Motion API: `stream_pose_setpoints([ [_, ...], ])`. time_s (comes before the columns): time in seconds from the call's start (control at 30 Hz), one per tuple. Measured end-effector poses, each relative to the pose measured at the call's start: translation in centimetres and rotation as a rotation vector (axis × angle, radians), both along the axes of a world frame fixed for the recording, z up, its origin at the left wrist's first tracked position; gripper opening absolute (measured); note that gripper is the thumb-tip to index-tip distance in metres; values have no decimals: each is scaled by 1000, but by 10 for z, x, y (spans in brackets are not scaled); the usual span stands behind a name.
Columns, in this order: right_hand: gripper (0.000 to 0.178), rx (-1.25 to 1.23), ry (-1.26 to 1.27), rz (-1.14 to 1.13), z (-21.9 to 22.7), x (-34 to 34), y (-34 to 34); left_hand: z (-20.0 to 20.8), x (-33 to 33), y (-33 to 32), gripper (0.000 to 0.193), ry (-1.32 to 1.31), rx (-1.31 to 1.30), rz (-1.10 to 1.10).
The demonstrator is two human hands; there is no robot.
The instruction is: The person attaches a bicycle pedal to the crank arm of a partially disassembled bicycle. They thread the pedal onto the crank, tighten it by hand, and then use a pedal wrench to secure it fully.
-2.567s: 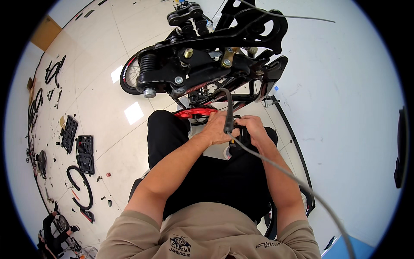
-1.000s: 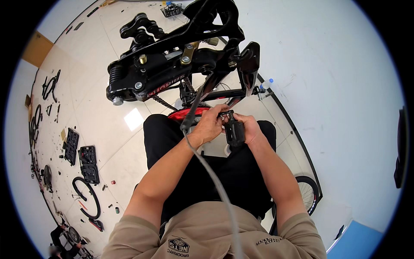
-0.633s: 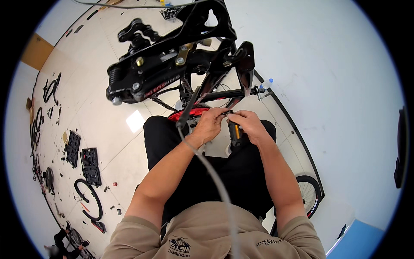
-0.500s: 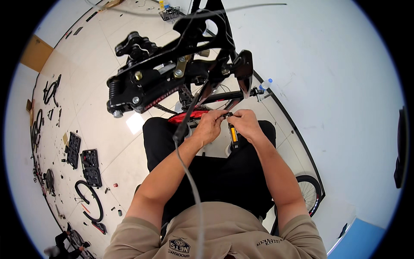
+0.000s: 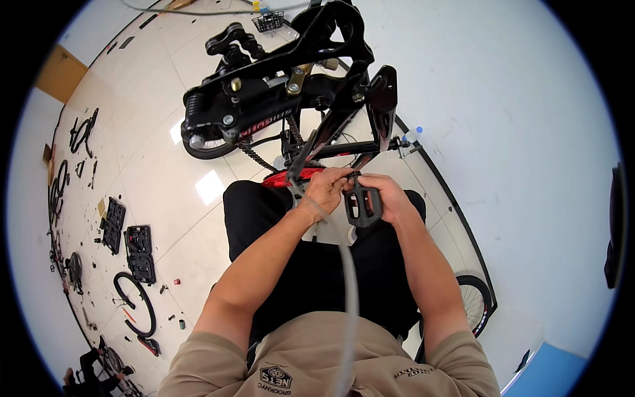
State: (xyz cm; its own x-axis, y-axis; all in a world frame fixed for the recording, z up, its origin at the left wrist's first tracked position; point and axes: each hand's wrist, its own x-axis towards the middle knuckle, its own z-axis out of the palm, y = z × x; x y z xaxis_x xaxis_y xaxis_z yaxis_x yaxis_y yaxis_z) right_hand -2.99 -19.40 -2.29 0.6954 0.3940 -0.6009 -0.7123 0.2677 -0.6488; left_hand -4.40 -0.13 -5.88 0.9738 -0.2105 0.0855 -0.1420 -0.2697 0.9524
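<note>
A black bicycle pedal [image 5: 363,206] hangs between my hands, its open cage facing up at me. My right hand [image 5: 391,197] is closed at the pedal's upper right side, thumb and fingers by its axle end. From the other side my left hand [image 5: 324,193] pinches a small dark piece at that same end; whether it is the spindle or the crank arm's tip, the fingers hide. Just beyond the left hand is a red chainring [image 5: 283,177], with the chain [image 5: 254,157] running up from it. Closest to me looms a black rear derailleur [image 5: 264,109] on the bicycle frame.
A loose grey cable [image 5: 349,291] dangles across the view. Open black tool cases [image 5: 139,255], a tyre [image 5: 151,311] and small parts lie on the left floor. A wheel [image 5: 475,301] leans by the right wall; a bottle [image 5: 414,134] stands farther off. Another person [image 5: 92,374] is at lower left.
The pedal has turned from edge-on, its yellow reflector showing, to face-on. The derailleur and cable sit farther right in view. Both hands stay together at the pedal's end.
</note>
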Motion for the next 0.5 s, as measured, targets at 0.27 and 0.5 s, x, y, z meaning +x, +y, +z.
stream_pose_setpoints([
  [0.27, 22, -772, -388, 128, 20, 8, 14, -3, 1, -5, 26, -77, 86, 21],
  [0.5, 23, -217, -88, 66, -6, 14, -4, -4, -2, -6, 26, -64, 39, 37],
])
